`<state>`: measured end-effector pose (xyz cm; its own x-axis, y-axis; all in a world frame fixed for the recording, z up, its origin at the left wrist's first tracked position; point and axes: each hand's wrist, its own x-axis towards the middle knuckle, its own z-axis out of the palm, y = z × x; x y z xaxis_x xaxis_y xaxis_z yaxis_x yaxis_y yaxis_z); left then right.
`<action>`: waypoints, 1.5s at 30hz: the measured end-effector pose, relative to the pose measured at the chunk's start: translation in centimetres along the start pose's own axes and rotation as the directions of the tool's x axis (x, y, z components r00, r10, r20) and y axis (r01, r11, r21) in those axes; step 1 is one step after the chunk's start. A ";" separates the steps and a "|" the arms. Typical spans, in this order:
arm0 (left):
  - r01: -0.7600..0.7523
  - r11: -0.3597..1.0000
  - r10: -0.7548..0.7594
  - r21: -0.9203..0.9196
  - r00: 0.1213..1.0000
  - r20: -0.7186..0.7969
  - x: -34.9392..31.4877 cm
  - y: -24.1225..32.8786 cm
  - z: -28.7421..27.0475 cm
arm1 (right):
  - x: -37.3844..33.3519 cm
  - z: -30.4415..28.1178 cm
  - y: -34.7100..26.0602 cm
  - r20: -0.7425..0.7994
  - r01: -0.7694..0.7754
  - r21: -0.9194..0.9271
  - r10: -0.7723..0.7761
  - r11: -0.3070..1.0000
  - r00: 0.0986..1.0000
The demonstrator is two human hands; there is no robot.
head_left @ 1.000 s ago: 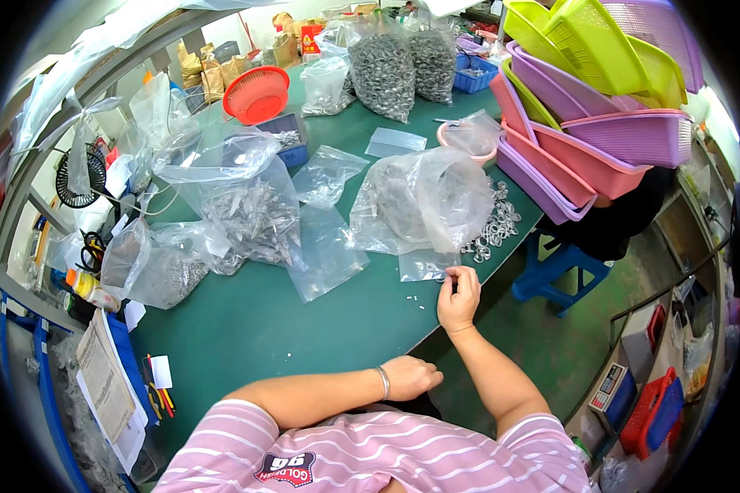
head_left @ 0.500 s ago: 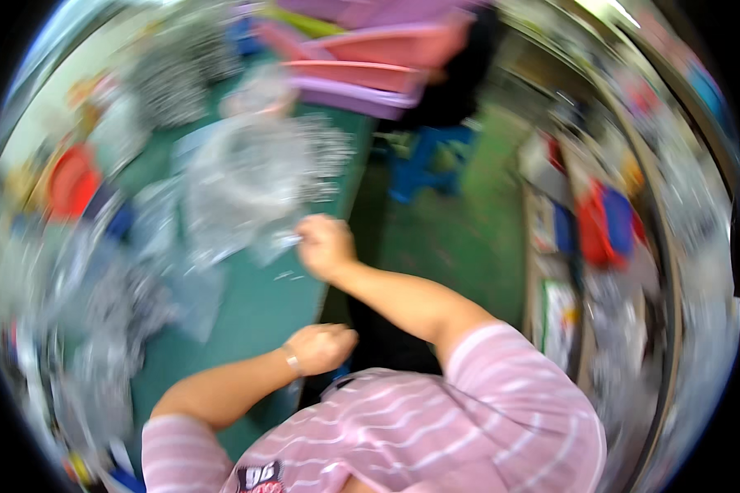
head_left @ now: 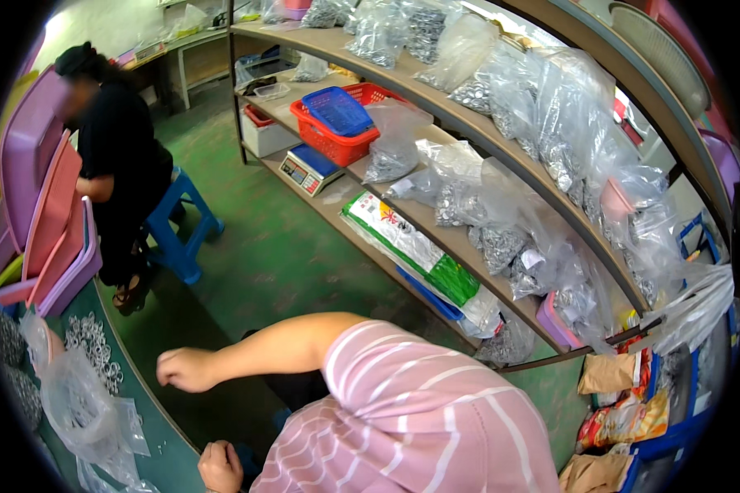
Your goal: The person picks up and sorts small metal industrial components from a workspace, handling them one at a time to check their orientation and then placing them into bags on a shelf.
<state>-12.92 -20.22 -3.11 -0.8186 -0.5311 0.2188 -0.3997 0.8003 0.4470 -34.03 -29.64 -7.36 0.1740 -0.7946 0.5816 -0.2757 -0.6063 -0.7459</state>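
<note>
My right hand [head_left: 185, 370] hangs just past the curved edge of the green table [head_left: 160, 419]. Its fingers are curled in, and what they hold, if anything, is hidden. Lower down, by the same edge, my left hand [head_left: 220, 467] is closed like a fist; its inside cannot be seen. On the table to the left of both hands lies a crumpled clear plastic bag [head_left: 82, 403] with some pieces in it. Beyond the bag, small grey metal parts [head_left: 94, 349] are spread in a loose heap.
Pink and purple plastic tubs [head_left: 53, 214] stack at the table's far end. A person in black [head_left: 119, 140] sits there on a blue stool [head_left: 181, 226]. Shelves [head_left: 419, 209] along the right hold bags of metal parts, a red basket [head_left: 333, 135] and a scale [head_left: 311, 168].
The view has swung to the right, so the table now sits at the lower left and the shelves fill the right. My right hand has left the plastic bag.
</note>
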 end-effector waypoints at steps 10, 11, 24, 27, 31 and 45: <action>0.001 0.997 -0.003 0.075 1.000 0.028 0.1 0.2 0.0 | -15.1 -36.4 -6.1 -0.784 -0.611 -0.371 0.117 0.699 0.610; -0.009 0.997 0.006 0.078 1.000 0.027 0.0 0.1 0.0 | -15.5 -40.2 -8.3 -0.808 -0.524 -0.466 -0.101 0.713 0.581; 0.091 0.992 -0.101 0.088 0.988 0.114 -1.0 -1.0 0.6 | -14.0 -64.8 -25.2 -0.678 -0.956 -0.056 -0.692 -0.289 0.249; 0.073 0.995 -0.084 0.069 0.981 0.177 -0.8 -2.0 0.9 | -13.9 -68.2 -27.9 -0.939 -0.986 -0.061 -0.326 -0.156 0.110; 0.117 0.992 -0.127 0.055 0.966 0.224 -0.5 -1.8 0.7 | -13.8 -69.6 -26.7 -0.973 -0.792 -0.217 0.063 -0.571 0.222; 0.125 0.992 -0.125 0.017 0.954 0.272 -0.6 -1.6 0.1 | -11.1 -64.6 -29.0 -0.973 -0.319 -0.137 -0.188 0.938 -0.133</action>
<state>-11.85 -21.12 -4.02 -0.8431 -0.5314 -0.0831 -0.5063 0.7321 0.4557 -89.03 -1.21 28.79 -0.8914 0.2494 0.3784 -0.4438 -0.3112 -0.8404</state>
